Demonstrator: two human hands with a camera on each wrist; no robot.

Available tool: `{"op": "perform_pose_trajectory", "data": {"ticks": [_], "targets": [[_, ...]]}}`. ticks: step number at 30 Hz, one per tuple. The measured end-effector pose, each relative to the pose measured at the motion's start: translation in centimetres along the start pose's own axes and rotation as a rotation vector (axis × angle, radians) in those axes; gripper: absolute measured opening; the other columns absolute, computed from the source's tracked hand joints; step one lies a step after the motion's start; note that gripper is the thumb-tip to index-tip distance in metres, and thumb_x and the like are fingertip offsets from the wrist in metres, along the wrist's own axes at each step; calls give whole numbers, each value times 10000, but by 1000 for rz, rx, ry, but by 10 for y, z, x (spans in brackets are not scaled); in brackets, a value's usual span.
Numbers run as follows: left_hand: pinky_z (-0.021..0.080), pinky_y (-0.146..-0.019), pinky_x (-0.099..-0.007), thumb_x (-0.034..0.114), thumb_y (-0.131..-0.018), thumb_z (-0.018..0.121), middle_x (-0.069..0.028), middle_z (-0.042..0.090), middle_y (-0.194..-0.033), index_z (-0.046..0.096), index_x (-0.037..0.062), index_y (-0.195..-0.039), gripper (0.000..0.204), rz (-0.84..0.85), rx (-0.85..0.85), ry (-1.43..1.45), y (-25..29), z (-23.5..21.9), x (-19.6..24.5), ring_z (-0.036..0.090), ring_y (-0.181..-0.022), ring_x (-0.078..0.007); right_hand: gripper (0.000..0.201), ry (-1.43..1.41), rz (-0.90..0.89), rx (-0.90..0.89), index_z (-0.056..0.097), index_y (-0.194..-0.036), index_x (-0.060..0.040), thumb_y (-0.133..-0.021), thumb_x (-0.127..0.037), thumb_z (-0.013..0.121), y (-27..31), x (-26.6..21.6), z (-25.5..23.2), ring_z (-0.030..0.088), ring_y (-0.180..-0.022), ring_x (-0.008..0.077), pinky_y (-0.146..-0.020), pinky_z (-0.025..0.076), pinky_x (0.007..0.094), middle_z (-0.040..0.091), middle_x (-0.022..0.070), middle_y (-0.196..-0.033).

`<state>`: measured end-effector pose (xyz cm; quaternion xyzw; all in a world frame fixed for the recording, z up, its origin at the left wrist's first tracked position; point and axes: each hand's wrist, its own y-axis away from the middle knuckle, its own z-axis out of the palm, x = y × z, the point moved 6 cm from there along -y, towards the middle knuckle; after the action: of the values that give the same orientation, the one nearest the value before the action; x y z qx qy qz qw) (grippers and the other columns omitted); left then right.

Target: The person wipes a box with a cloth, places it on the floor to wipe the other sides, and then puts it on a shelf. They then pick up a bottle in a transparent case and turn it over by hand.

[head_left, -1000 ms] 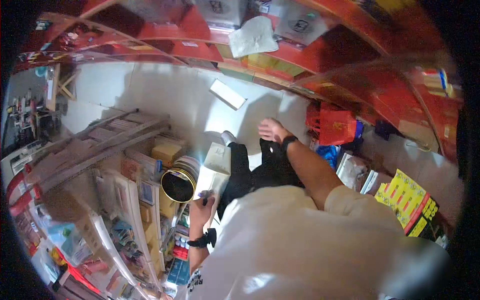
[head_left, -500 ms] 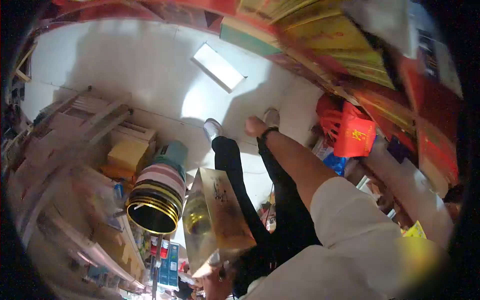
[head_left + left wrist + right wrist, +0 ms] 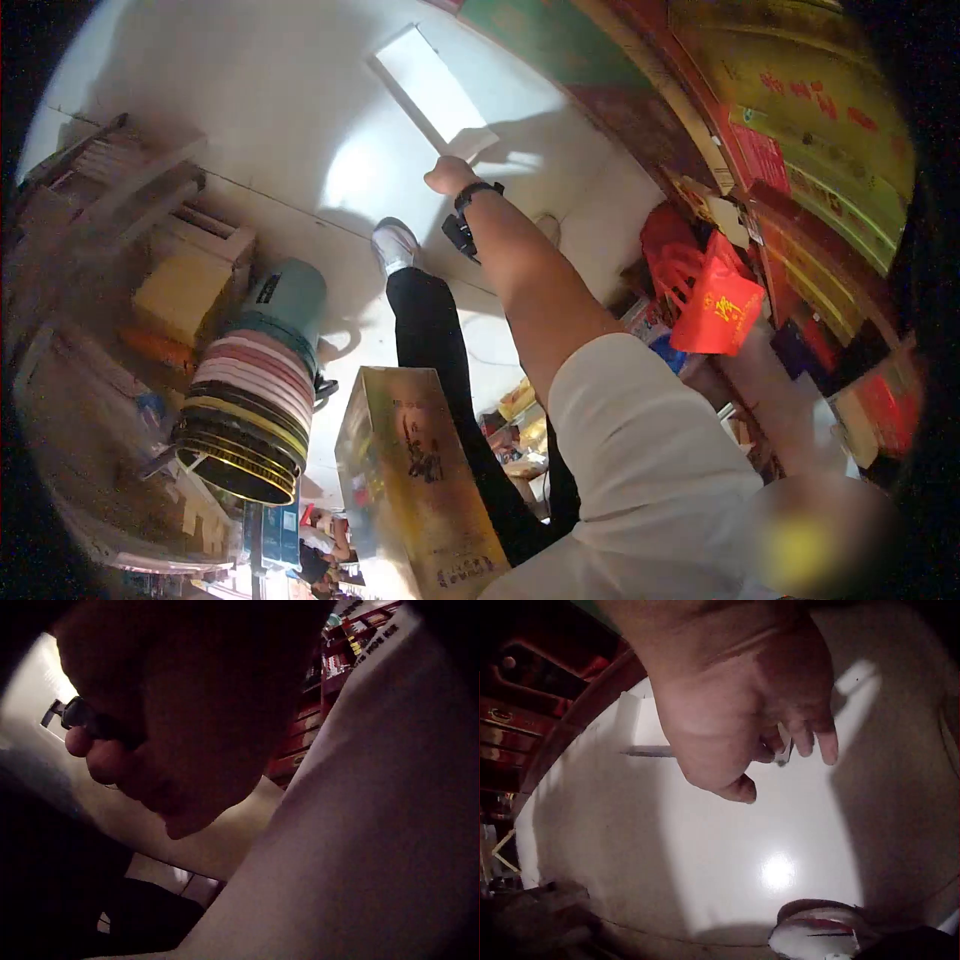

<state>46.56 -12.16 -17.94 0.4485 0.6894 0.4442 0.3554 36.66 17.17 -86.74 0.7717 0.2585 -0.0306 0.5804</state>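
Observation:
My left hand [image 3: 187,727] curls its fingers round a small dark handle [image 3: 81,714] at the top of a tall gold box. In the head view that gold box [image 3: 425,470], with dark calligraphy on its front, hangs beside my left leg, and the left hand is out of sight. My right hand [image 3: 450,177] reaches down over the near end of a long white box [image 3: 420,75] lying on the floor. In the right wrist view its fingers [image 3: 826,742] are spread and loosely bent, with the white box [image 3: 649,724] partly hidden behind the hand.
A stack of nested buckets [image 3: 255,390] stands left, by a yellowish carton [image 3: 182,295] and a folded ladder [image 3: 130,200]. Shelves of gold boxes [image 3: 820,110] line the right, above a red bag [image 3: 718,300]. My shoe [image 3: 396,245] is on the pale floor.
My right hand has moved forward and down to the white box. The view has tipped lower and closer to the floor, and the gold box has swung beside my leg, still carried on the left.

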Motion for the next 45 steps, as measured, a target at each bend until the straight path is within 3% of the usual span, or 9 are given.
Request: {"op": "perform_pose_trajectory", "data": {"ticks": [4, 8, 11, 12, 20, 28, 34, 40, 45], "targets": [[449, -606, -414, 307, -915, 712, -140, 621, -700, 679, 13, -928, 296, 39, 26, 38, 12, 5, -2, 571, -629, -237, 157, -145, -211, 590, 757, -861, 17, -777, -98, 690, 74, -1, -38, 722, -928, 388, -881, 575, 459, 731, 250, -949], [446, -586, -415, 264, -939, 691, -147, 616, -690, 678, 1, -930, 263, 136, 45, -64, 26, 13, -14, 570, -628, -234, 52, -494, -309, 678, 730, -745, -28, -776, -63, 755, 179, 10, -99, 739, -761, 289, -742, 593, 397, 739, 174, -810], [485, -612, -386, 271, -971, 691, -104, 611, -693, 700, 51, -972, 220, 258, 71, -316, 24, 19, -61, 627, -651, -229, 131, -577, -196, 484, 740, -874, -53, -774, -111, 802, 229, 40, -113, 728, -756, 217, -721, 575, 354, 754, 113, -841], [522, -657, -511, 388, -871, 728, -222, 692, -754, 736, 41, -908, 350, 148, 39, -271, 28, 12, -30, 706, -713, -414, 160, -481, -218, 529, 744, -930, -46, -783, -93, 787, 252, 40, -126, 729, -763, 214, -728, 577, 356, 760, 118, -870], [517, -704, -553, 371, -906, 682, -275, 683, -808, 710, 47, -1021, 345, 511, 187, -166, -5, 22, -56, 680, -789, -476, 228, -103, -353, 228, 720, -1048, -19, -862, -131, 650, 436, 26, -228, 707, -751, 247, -659, 550, 388, 733, 146, -872], [533, -730, -506, 392, -866, 688, -270, 704, -844, 741, 3, -921, 396, 585, 223, 4, -8, 2, -82, 699, -826, -451, 322, -1198, -94, -188, 651, -991, -124, -1024, -415, 520, 611, -32, -295, 589, -718, 169, -644, 486, 351, 658, 29, -848], [539, -729, -425, 335, -851, 712, -180, 752, -831, 791, 67, -1067, 353, 569, 208, 206, -31, -3, -120, 728, -784, -304, 675, -1570, -322, -557, 648, -1220, -157, -918, -750, 535, 730, -104, -308, 530, -704, 136, -581, 378, 294, 683, -11, -917], [500, -590, -342, 299, -882, 718, -99, 700, -722, 779, -16, -1007, 345, 445, 148, 441, 23, -5, -129, 645, -628, -192, 622, -1527, -593, -892, 632, -1195, -148, -912, -701, 606, 787, -152, -306, 433, -597, 92, -555, 337, 258, 548, -32, -767], [434, -501, -342, 253, -942, 691, -63, 651, -654, 730, -8, -870, 274, 424, 228, 331, 49, -19, -133, 579, -531, -169, 627, -1349, -645, -702, 628, -1218, -133, -927, -687, 604, 806, -160, -318, 563, -670, 140, -616, 457, 317, 655, 15, -876]]}}
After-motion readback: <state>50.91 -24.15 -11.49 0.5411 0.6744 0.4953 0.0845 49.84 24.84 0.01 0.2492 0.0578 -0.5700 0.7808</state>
